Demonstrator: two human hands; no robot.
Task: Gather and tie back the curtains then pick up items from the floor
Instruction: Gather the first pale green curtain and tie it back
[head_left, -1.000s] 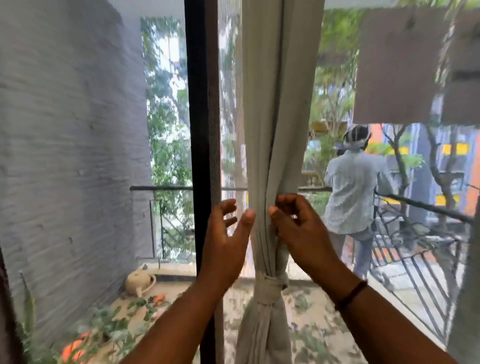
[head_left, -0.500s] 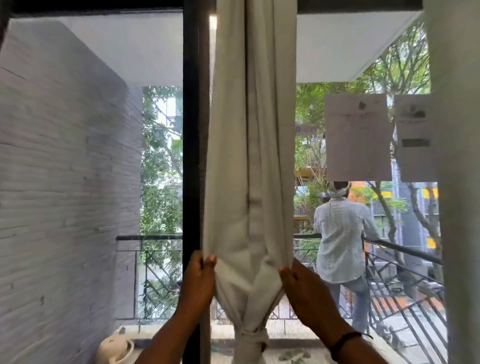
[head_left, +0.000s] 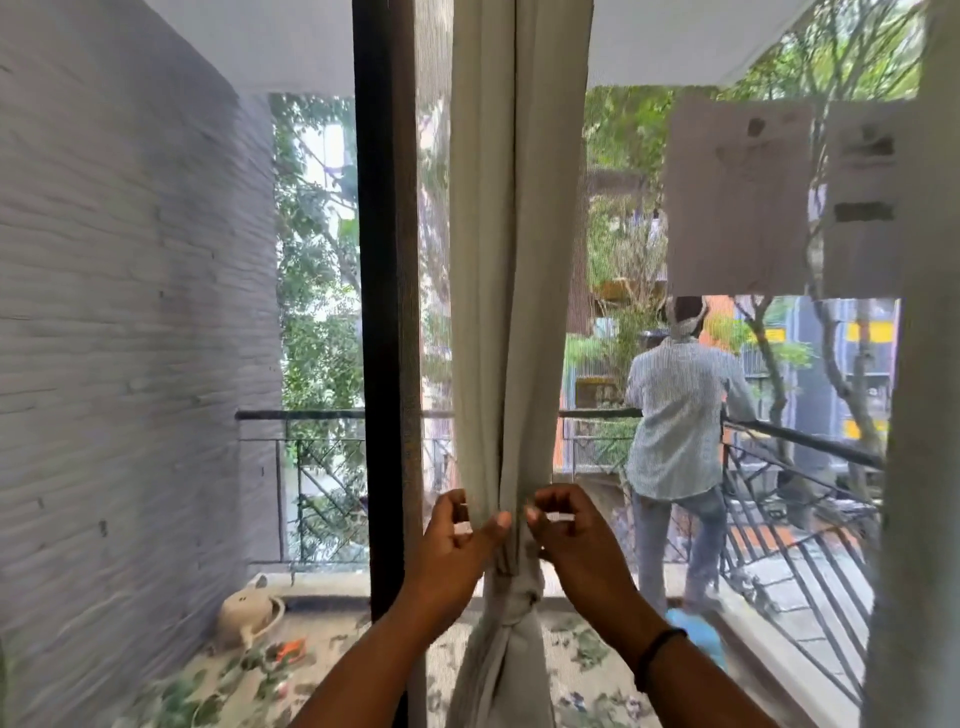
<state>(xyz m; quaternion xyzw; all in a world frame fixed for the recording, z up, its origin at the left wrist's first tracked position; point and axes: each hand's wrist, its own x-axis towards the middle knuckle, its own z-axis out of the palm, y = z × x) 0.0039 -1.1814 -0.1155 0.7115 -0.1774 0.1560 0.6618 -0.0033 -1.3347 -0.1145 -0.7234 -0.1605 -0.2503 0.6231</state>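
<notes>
Head view: left hand (head_left: 451, 540) and right hand (head_left: 570, 535) both pinch the curtain (head_left: 511, 312) between them, just above its knot (head_left: 514, 597).

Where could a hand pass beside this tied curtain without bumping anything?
Between the curtain and the papers on the glass to its right, the space looks open. Left is tight: the dark frame stands close. Just above the knot, the left hand and right hand crowd the fabric.
</notes>
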